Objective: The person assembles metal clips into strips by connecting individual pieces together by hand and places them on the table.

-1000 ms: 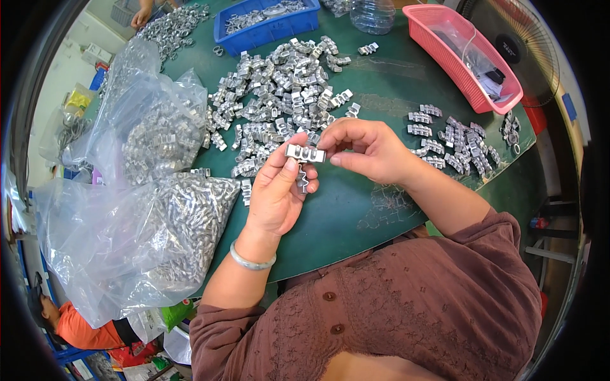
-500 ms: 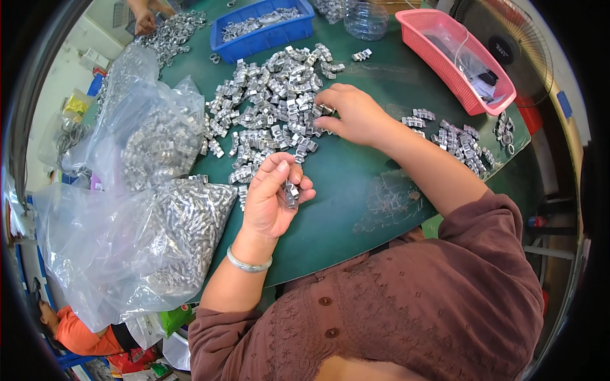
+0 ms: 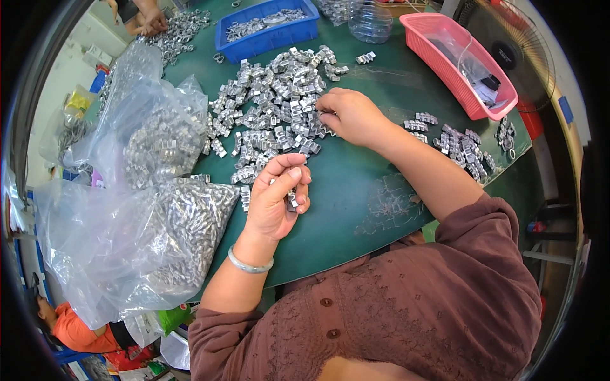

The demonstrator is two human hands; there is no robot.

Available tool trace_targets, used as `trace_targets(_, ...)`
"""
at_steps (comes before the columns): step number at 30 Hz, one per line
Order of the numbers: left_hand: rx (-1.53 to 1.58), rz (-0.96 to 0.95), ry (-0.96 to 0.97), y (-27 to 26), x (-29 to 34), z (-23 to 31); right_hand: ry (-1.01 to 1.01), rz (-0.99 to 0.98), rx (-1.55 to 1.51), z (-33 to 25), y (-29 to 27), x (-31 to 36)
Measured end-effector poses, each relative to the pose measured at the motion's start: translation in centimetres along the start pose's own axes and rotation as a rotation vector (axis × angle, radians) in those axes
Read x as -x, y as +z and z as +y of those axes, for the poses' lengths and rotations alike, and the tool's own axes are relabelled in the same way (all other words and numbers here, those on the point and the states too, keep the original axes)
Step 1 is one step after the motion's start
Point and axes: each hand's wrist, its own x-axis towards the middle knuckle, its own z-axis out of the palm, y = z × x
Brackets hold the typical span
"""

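Observation:
A large heap of small silver metal parts (image 3: 279, 95), many joined in short rows, lies on the green table (image 3: 343, 209). My left hand (image 3: 276, 197), with a pale bangle at the wrist, is raised palm-up in front of the heap. Its fingers curl around a few silver metal parts (image 3: 291, 200), partly hidden by the thumb. At the heap's right edge my right hand (image 3: 346, 115) has thumb and fingers pinched on parts of the pile. Exactly which piece sits between those fingertips is hidden.
Clear plastic bags (image 3: 171, 235) full of metal pieces cover the left side. Behind the heap stand a blue bin (image 3: 267, 39) and a clear plastic jar (image 3: 370, 25). A pink basket (image 3: 438, 60) and smaller part piles (image 3: 464, 147) lie right. Another person's hand (image 3: 152, 24) works far left.
My right hand's thumb and fingers have drawn together at the heap's edge. My left hand's fingers have curled slightly further over the parts. The other person's hand has shifted right.

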Motion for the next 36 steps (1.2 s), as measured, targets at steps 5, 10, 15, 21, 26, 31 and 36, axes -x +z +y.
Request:
trace_targets(5, -0.116, 0.097, 0.078, 0.7, -0.1, -0.4, 0.149, 0.059, -0.121, -0.3, -1.5, -0.1)
trace_targets(10, -0.106, 0.146, 0.080, 0.8, 0.0, -0.2, 0.559, -0.188, -1.065, -2.7, -3.6, 0.6)
trace_targets(15, -0.075, 0.168, 0.061, 0.8, 0.1, -0.1, 0.563, -0.307, -1.435, -3.9, -2.5, 2.1)
trace_targets(21, -0.027, 0.208, 0.068, 0.8, 0.1, 0.0, 0.546, -0.347, -1.504, -3.9, -2.0, 2.5)
trace_targets(26, -0.006, 0.188, 0.057, 0.6, 0.1, -0.1, 0.565, -0.374, -1.505, -3.8, -2.0, 2.6)
trace_targets(31, 0.016, 0.192, 0.021, 0.4, 0.0, -0.1, 0.570, -0.372, -1.491, -3.8, -1.9, 2.8)
trace_targets(36, 0.021, 0.210, 0.010, 0.5, 0.0, 0.0, 0.579, -0.378, -1.479, -3.9, -1.9, 2.8)
